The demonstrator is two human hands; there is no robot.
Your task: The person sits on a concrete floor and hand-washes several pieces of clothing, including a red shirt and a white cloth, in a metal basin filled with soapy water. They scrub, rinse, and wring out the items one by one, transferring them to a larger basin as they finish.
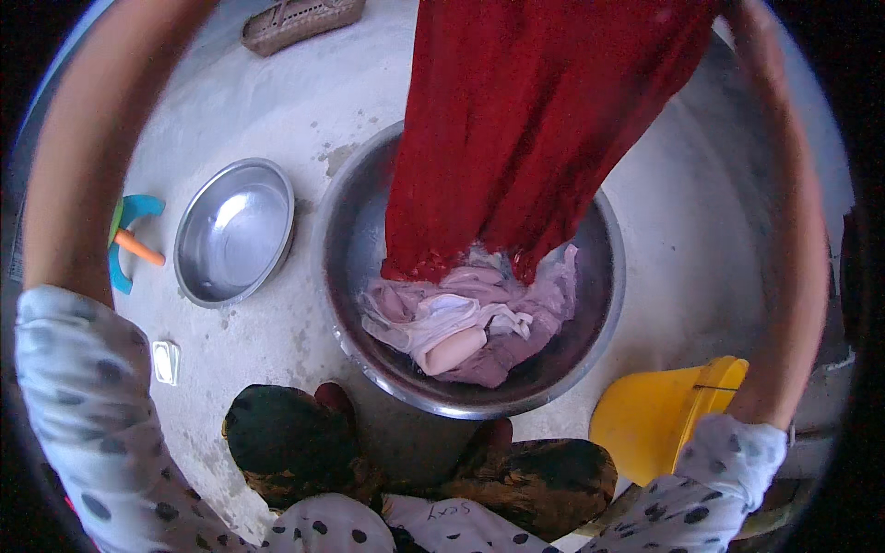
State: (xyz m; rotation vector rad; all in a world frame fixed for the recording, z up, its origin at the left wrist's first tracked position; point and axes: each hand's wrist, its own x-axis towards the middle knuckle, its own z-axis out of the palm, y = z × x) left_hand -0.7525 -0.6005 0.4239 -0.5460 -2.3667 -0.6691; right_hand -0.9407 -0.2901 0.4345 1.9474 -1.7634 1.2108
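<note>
A wet dark red cloth (525,129) hangs from above the upper edge of the view. Its lower end dips into the large metal basin (343,341), where water splashes around it. Pale pink and white clothes (479,323) lie bunched in the basin. Both my arms are raised, one on either side of the cloth. The left arm leaves the view at the upper left, so my left hand is out of sight. My right hand (749,23) shows only in part at the upper right, close to the cloth's upper corner; its fingers are hidden.
A smaller metal bowl (235,230) stands on the wet concrete floor to the left, beside a blue, green and orange plastic object (134,241). A yellow bucket (641,415) is at the lower right. A woven basket (300,23) lies at the far left, and a small pale item (166,362) nearer.
</note>
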